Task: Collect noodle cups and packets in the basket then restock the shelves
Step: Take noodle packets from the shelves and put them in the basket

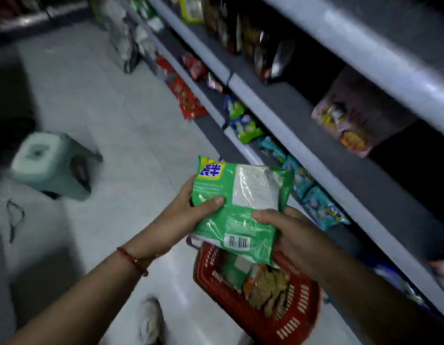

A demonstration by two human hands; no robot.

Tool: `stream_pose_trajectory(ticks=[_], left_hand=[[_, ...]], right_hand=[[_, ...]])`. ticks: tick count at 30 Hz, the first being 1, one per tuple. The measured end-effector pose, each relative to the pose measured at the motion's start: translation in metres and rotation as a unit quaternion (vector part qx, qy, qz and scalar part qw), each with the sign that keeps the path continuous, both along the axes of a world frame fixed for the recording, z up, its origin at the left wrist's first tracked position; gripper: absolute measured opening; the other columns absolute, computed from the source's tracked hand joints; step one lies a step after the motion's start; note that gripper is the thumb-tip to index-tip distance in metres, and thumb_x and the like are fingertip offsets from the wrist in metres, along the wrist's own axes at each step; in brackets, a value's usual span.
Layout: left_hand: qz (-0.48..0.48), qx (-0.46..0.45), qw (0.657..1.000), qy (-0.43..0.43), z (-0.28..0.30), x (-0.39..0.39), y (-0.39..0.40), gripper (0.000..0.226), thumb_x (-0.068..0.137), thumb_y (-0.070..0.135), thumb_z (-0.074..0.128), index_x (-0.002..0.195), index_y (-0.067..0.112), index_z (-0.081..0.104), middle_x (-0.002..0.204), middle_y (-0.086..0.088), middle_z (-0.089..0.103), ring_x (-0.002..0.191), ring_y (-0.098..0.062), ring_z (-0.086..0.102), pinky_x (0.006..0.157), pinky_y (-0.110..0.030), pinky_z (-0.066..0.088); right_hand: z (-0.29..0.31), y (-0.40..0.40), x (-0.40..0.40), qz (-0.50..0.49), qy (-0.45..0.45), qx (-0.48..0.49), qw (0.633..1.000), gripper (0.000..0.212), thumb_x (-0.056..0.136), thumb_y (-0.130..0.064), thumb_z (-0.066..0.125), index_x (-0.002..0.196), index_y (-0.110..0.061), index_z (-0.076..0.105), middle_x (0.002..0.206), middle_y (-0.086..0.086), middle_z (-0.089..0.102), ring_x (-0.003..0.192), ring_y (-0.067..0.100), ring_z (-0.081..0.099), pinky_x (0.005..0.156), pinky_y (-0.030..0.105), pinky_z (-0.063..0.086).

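I hold a green multipack of noodle packets (240, 207) in both hands, above the red basket (298, 317) on the floor. My left hand (193, 210) grips its left edge, thumb on top. My right hand (285, 232) grips its lower right side, thumb across the wrapper. The basket holds more packets (263, 285), green and brown ones. The grey shelves (303, 143) run along the right. Their bottom level carries green packets (243, 123) and teal packets (313, 195).
A pale green plastic stool (54, 165) stands on the white floor at the left. Red packets (188, 98) lie at the shelf foot farther down the aisle. A pink bag (350, 120) sits on the middle shelf. My shoe (151, 319) is beside the basket.
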State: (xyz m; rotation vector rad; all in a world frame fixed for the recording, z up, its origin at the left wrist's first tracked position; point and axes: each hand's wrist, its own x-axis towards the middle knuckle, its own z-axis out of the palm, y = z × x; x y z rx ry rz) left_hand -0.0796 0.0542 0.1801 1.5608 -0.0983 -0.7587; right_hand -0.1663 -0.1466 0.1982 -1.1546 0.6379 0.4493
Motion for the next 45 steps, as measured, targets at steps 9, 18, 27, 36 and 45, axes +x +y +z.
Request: stream_pose_trajectory(ticks=[9, 18, 27, 36, 45], left_hand=[[0.043, -0.059, 0.949, -0.307, 0.229, 0.06, 0.105, 0.076, 0.068, 0.031, 0.086, 0.12, 0.049, 0.034, 0.116, 0.0, 0.068, 0.096, -0.011, 0.071, 0.072, -0.025, 0.058], [0.042, -0.137, 0.889, -0.435, 0.387, 0.094, 0.104, 0.073, 0.074, 0.044, 0.076, 0.124, 0.056, 0.025, 0.114, 0.016, 0.061, 0.086, 0.0, 0.068, 0.075, -0.027, 0.051], [-0.035, -0.129, 0.882, -0.452, 0.416, 0.145, 0.073, 0.073, 0.079, 0.047, 0.074, 0.111, 0.074, 0.014, 0.111, 0.037, 0.05, 0.09, 0.017, 0.059, 0.073, -0.013, 0.049], [-0.002, -0.133, 0.886, -0.444, 0.422, 0.264, 0.093, 0.096, 0.044, 0.072, 0.083, 0.116, 0.083, 0.02, 0.117, 0.043, 0.05, 0.108, 0.006, 0.06, 0.092, -0.033, 0.053], [-0.025, -0.126, 0.894, -0.429, 0.415, 0.469, 0.07, 0.094, 0.056, 0.059, 0.088, 0.124, 0.075, 0.025, 0.124, 0.027, 0.057, 0.113, -0.006, 0.063, 0.097, -0.04, 0.052]], right_hand=[[0.237, 0.117, 0.037, -0.068, -0.236, -0.16, 0.956, 0.032, 0.089, -0.003, 0.062, 0.116, -0.018, 0.065, 0.104, 0.002, 0.076, 0.097, 0.023, 0.073, 0.093, 0.049, 0.055], [0.372, 0.147, 0.058, -0.213, -0.389, -0.264, 0.856, 0.041, 0.087, -0.004, 0.067, 0.116, -0.031, 0.06, 0.104, -0.007, 0.075, 0.093, 0.014, 0.073, 0.082, 0.037, 0.058], [0.404, 0.109, 0.114, -0.252, -0.418, -0.279, 0.827, 0.032, 0.089, -0.005, 0.067, 0.105, -0.034, 0.066, 0.104, -0.005, 0.075, 0.09, 0.019, 0.074, 0.082, 0.044, 0.058], [0.42, 0.11, 0.254, -0.21, -0.433, -0.286, 0.828, 0.037, 0.086, -0.013, 0.072, 0.096, -0.047, 0.063, 0.098, -0.012, 0.075, 0.093, 0.018, 0.072, 0.088, 0.045, 0.056], [0.409, 0.11, 0.447, -0.204, -0.42, -0.337, 0.818, 0.034, 0.087, -0.016, 0.072, 0.109, -0.039, 0.062, 0.1, -0.016, 0.071, 0.094, 0.012, 0.069, 0.086, 0.035, 0.057]])
